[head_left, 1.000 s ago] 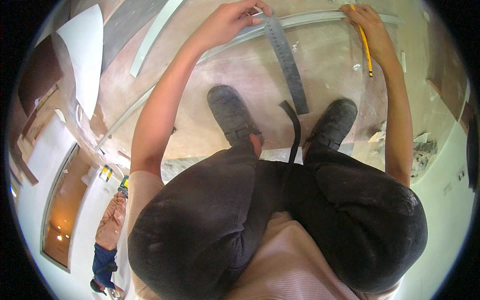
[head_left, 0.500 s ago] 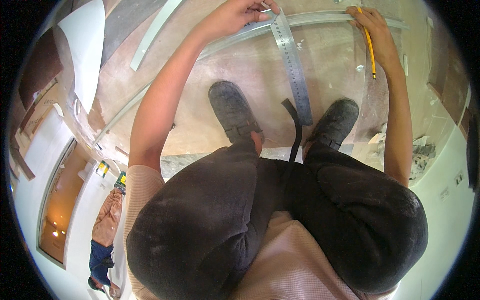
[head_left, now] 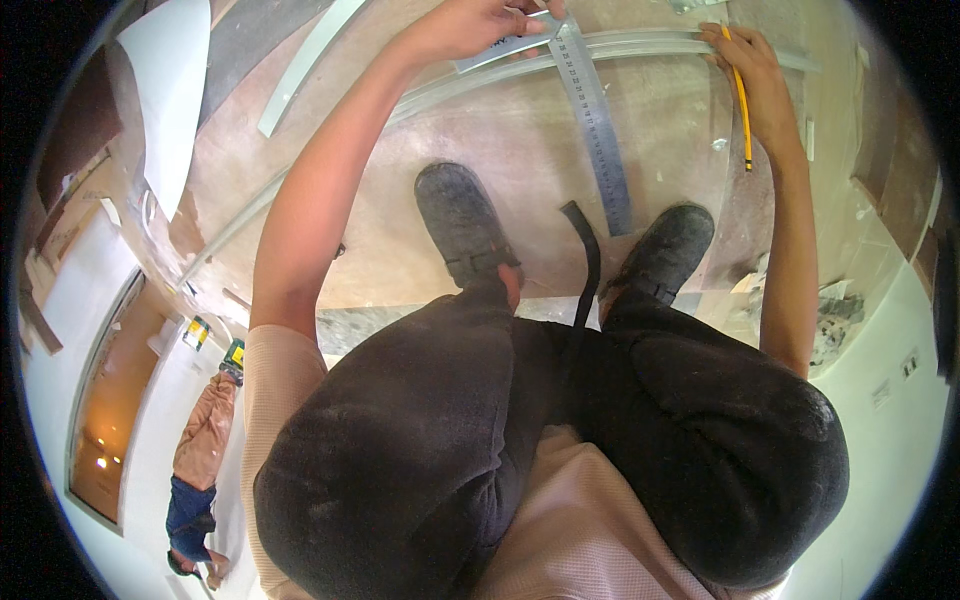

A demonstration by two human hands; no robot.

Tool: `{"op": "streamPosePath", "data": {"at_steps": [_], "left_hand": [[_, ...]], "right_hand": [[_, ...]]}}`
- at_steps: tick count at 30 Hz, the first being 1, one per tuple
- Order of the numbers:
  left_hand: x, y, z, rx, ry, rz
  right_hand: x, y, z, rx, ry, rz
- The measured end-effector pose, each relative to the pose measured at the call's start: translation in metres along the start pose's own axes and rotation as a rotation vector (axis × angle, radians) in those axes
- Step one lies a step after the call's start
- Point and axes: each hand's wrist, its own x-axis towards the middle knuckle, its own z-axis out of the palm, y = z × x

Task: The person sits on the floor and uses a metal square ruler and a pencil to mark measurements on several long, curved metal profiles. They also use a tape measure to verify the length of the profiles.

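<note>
My left hand [head_left: 468, 27] is closed at the corner of a metal try square [head_left: 592, 120], partly cut by the top edge. The square's long ruled blade crosses a long, pale, grooved strip [head_left: 640, 44] and points down between my shoes. Its short arm lies just beyond the strip, under my left fingers. At the top right, my right hand [head_left: 752, 62] has its fingers at the strip near its right end. A yellow pencil [head_left: 742, 112] is tucked in that hand, with its back end hanging toward my wrist.
My dark shoes [head_left: 462, 225] stand on a dusty brown board [head_left: 400, 260]. Pale curved offcuts [head_left: 310, 65] and a white sheet [head_left: 170, 105] lie at upper left. Rubble [head_left: 838, 315] sits right, by a white wall. Another person [head_left: 200, 440] stands at far left. A black strap [head_left: 585, 260] hangs between my legs.
The square has shifted slightly away from me and to the right, so its blade end lies farther from me. More of its short arm shows. The pencil has tipped a little downward.
</note>
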Motion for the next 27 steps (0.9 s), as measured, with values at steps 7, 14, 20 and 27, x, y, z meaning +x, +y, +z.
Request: {"op": "streamPosePath", "data": {"at_steps": [7,14,20,27], "left_hand": [[-0.002,0.004,0.018,0.076,0.034,0.033],[-0.024,0.004,0.039,0.327,0.156,-0.005],[-0.041,0.02,0.053,0.66,0.203,0.066],[-0.045,-0.005,0.064,0.887,0.287,0.267]], "right_hand": [[-0.002,-0.001,-0.004,0.005,-0.009,0.005],[-0.004,-0.006,0.0,-0.002,-0.003,0.039],[-0.005,-0.001,0.003,-0.066,0.02,0.009],[-0.009,-0.011,0.001,0.001,0.014,0.044]]}}
